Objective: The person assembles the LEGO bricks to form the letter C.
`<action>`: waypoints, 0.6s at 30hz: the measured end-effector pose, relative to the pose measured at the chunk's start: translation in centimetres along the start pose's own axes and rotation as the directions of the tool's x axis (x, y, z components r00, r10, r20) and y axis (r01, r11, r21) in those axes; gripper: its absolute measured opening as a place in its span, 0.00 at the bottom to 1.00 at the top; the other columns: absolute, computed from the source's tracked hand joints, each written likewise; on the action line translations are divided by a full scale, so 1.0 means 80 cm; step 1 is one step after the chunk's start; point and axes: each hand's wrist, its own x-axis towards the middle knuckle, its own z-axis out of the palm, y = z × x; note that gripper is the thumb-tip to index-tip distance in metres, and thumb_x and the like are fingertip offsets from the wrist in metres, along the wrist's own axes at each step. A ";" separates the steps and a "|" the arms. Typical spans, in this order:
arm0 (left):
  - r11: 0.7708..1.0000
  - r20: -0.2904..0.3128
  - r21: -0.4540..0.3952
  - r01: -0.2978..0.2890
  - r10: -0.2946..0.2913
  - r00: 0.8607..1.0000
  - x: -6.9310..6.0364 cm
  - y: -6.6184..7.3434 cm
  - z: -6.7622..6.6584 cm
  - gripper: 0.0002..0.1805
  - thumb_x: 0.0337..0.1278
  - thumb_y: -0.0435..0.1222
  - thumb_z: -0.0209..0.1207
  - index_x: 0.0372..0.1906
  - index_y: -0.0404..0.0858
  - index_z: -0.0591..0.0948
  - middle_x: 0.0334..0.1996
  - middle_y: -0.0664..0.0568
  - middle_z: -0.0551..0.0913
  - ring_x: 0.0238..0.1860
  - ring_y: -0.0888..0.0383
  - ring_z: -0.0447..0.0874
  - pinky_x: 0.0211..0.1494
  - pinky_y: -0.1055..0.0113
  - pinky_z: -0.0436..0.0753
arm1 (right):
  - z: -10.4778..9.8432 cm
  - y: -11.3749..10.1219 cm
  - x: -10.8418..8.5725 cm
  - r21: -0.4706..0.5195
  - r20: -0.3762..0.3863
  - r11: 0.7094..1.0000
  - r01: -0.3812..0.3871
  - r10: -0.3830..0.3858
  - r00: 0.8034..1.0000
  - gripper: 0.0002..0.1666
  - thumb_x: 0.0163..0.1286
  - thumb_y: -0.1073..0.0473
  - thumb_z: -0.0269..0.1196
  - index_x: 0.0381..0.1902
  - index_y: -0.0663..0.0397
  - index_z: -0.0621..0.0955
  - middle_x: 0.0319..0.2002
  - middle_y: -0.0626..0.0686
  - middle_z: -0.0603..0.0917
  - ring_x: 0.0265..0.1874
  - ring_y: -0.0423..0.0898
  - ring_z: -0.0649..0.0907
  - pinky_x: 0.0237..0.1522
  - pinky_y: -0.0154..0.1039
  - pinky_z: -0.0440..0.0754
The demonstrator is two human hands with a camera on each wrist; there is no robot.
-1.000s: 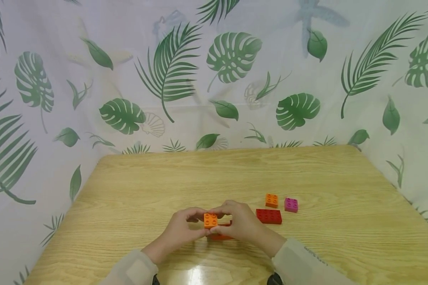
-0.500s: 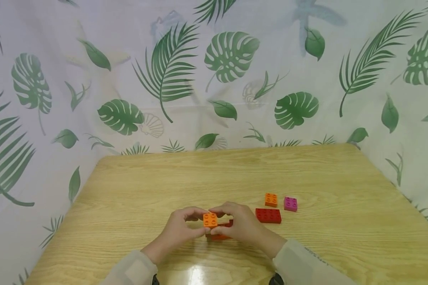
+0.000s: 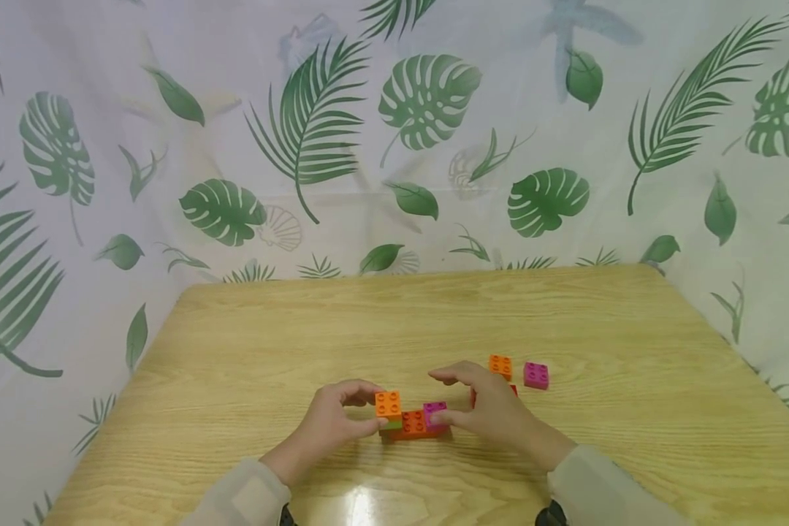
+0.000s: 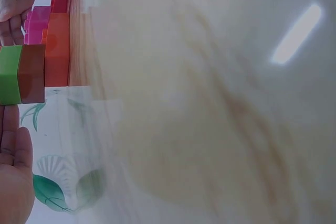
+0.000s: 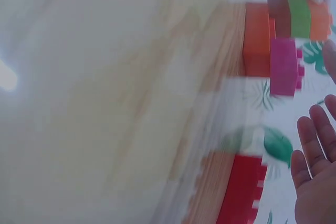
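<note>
**Left hand (image 3: pixel 338 413) pinched a brick stack (image 3: pixel 394 418); right hand (image 3: pixel 493 405) stood spread beside a pink brick (image 5: pixel 283 69)**

A pale cloth (image 3: pixel 342 252) printed with green leaves filled the upper half of the head view and ran down both sides. Below it the wood-grained table (image 3: pixel 269 343) spread across the lower half, with a bright reflection near the bottom centre.

Two light sleeves came in from the bottom edge, the left sleeve (image 3: pixel 246 493) at lower left and the right sleeve (image 3: pixel 605 486) at lower right.

The left hand, just below centre, grasped the stack between thumb and fingers, the thumb on the near side and the fingertips at the far side. The right hand, a little right of centre, was released and held nothing: its fingers reached out loosely, with a wide gap between forefinger and thumb. The thumb tip overlapped the pink brick in the head view; whether it touched could not be told.

Between the hands lay a long orange-red brick (image 3: pixel 412 432). On its left end rose the stack: a brown brick (image 4: pixel 31 74), a green brick (image 4: pixel 10 74) above it and an orange brick (image 3: pixel 388 404) on top. The pink brick sat on the right end.

A loose red brick (image 5: pixel 241 190) lay partly hidden behind the right hand in the head view. Beyond it, right of centre, were two smaller bricks, one orange block (image 3: pixel 500 363) and one magenta block (image 3: pixel 535 375).
</note>
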 end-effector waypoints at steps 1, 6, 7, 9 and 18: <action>1.000 0.000 0.002 -0.002 0.002 1.000 0.000 0.000 0.000 0.17 0.48 0.36 0.71 0.45 0.41 0.83 0.39 0.57 0.83 0.45 0.55 0.79 0.54 0.55 0.77 | -0.003 0.004 -0.003 -0.015 -0.014 1.000 0.003 -0.003 1.000 0.34 0.50 0.53 0.76 0.55 0.54 0.80 0.48 0.50 0.82 0.44 0.50 0.80 0.45 0.50 0.80; 1.000 -0.001 0.010 -0.009 0.009 1.000 0.000 -0.001 0.000 0.17 0.48 0.36 0.71 0.46 0.41 0.83 0.39 0.57 0.83 0.45 0.56 0.79 0.54 0.55 0.77 | -0.019 0.022 -0.016 -0.075 -0.040 0.996 -0.056 0.053 0.998 0.34 0.50 0.54 0.76 0.56 0.52 0.79 0.52 0.47 0.81 0.50 0.50 0.80 0.51 0.52 0.78; 1.000 0.000 0.011 -0.009 0.009 1.000 0.000 -0.001 -0.001 0.17 0.48 0.36 0.71 0.46 0.41 0.83 0.39 0.57 0.83 0.45 0.55 0.79 0.54 0.55 0.77 | -0.022 0.025 -0.019 -0.086 -0.042 0.994 -0.068 0.065 0.997 0.34 0.51 0.53 0.75 0.56 0.52 0.79 0.53 0.47 0.80 0.52 0.51 0.79 0.52 0.52 0.77; 1.000 0.000 0.010 -0.007 0.007 1.000 0.000 0.000 -0.001 0.17 0.48 0.36 0.71 0.46 0.41 0.83 0.39 0.57 0.83 0.45 0.55 0.79 0.54 0.55 0.77 | -0.029 0.032 -0.024 -0.103 -0.054 0.992 -0.071 0.066 0.996 0.34 0.51 0.52 0.75 0.56 0.52 0.79 0.52 0.48 0.81 0.52 0.51 0.79 0.52 0.53 0.77; 1.000 0.001 0.016 -0.009 0.009 1.000 0.000 -0.001 0.000 0.18 0.48 0.36 0.71 0.47 0.40 0.83 0.39 0.57 0.83 0.45 0.56 0.79 0.54 0.55 0.77 | -0.061 0.052 -0.040 -0.164 -0.106 0.981 -0.101 0.084 0.991 0.32 0.52 0.53 0.75 0.55 0.55 0.80 0.49 0.51 0.81 0.47 0.54 0.80 0.45 0.54 0.80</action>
